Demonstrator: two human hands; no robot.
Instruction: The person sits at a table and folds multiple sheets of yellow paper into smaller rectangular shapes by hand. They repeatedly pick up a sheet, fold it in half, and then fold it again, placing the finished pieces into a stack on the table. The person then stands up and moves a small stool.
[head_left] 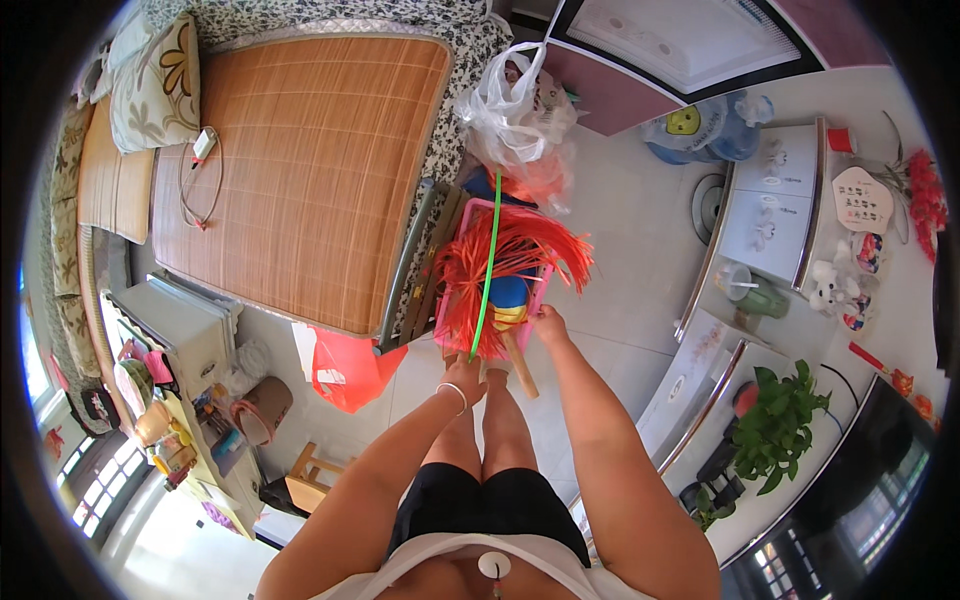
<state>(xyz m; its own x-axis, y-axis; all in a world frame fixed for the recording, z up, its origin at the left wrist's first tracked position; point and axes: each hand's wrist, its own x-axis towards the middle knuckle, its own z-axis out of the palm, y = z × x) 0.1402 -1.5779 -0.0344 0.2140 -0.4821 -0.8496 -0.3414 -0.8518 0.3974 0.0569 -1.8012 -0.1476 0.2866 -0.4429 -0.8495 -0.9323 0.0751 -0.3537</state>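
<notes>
A pink basket sits beside the bed, heaped with red plastic strands. A blue and yellow bundle lies among them. Across the top runs a long, thin green strip. My left hand, with a bracelet at its wrist, is closed around the strip's near end, close to the basket's near edge; its fingers are partly hidden. My right hand grips the basket's right rim near its front corner. A wooden handle-like stick sticks out of the basket toward me, between my hands.
The bed with a bamboo mat borders the basket on the left. White plastic bags stand behind it. A red bag lies on the floor at left. White cabinets and a leafy plant line the right side.
</notes>
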